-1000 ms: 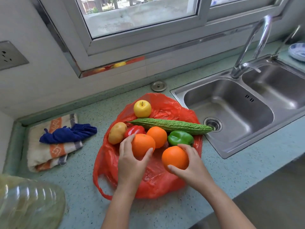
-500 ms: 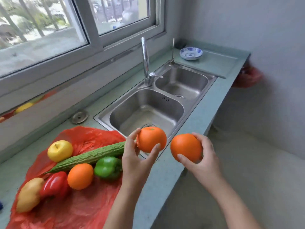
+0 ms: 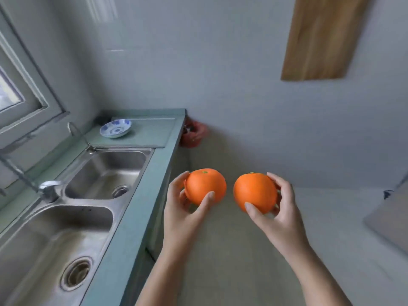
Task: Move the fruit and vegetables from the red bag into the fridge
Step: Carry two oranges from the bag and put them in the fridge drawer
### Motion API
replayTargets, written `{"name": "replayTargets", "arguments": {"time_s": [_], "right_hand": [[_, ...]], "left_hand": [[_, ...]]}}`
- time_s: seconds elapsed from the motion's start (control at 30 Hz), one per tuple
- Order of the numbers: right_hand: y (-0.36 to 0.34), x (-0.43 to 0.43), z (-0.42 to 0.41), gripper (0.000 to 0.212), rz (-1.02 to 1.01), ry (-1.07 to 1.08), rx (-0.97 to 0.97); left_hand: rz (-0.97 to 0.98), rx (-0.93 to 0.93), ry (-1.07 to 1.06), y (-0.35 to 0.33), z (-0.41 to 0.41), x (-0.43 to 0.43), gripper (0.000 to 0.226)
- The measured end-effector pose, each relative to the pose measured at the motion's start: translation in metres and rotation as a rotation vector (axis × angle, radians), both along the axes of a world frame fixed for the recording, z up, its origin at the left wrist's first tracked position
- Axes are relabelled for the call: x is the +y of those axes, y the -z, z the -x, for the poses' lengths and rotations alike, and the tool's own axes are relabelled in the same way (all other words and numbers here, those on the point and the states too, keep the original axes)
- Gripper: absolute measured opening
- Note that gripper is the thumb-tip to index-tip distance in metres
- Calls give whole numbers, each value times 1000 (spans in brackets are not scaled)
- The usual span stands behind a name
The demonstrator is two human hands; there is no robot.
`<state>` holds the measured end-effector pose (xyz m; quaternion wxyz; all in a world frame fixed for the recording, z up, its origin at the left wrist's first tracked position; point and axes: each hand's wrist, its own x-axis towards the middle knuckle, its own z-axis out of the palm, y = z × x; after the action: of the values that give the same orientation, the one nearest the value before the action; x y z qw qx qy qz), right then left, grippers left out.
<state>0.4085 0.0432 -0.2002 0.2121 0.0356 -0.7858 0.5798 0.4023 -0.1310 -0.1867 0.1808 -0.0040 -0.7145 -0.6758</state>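
Observation:
My left hand (image 3: 183, 215) grips one orange (image 3: 204, 188) and my right hand (image 3: 279, 208) grips a second orange (image 3: 254, 191). Both oranges are held side by side in the air, over the floor just right of the counter edge. The red bag and the other fruit and vegetables are out of view. No fridge can be made out in this view.
A green counter (image 3: 141, 208) with a double steel sink (image 3: 72, 219) and tap (image 3: 47, 188) runs along the left. A blue-and-white dish (image 3: 116, 128) sits at its far end. A red object (image 3: 194, 134) lies in the floor corner. A wooden panel (image 3: 320, 38) hangs upper right.
My view has swung right, away from the red bag, which has left the frame. Both hands have carried their oranges off the counter and out over the floor.

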Motion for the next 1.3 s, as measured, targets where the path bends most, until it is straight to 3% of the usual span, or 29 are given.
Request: {"name": "replayTargets", "arguments": {"time_s": [0.23, 0.63, 1.03, 1.3], "right_hand": [[-17, 139, 16, 72, -2, 255, 85], [0, 303, 14, 64, 20, 657, 47], [-45, 469, 169, 66, -38, 837, 76], [-50, 558, 212, 67, -34, 979, 83]], "left_hand": [[-2, 81, 293, -16, 50, 150, 50], [-7, 9, 690, 9, 111, 340, 49], [-53, 78, 868, -16, 286, 535, 47], [-80, 51, 1016, -26, 336, 645, 42]]}}
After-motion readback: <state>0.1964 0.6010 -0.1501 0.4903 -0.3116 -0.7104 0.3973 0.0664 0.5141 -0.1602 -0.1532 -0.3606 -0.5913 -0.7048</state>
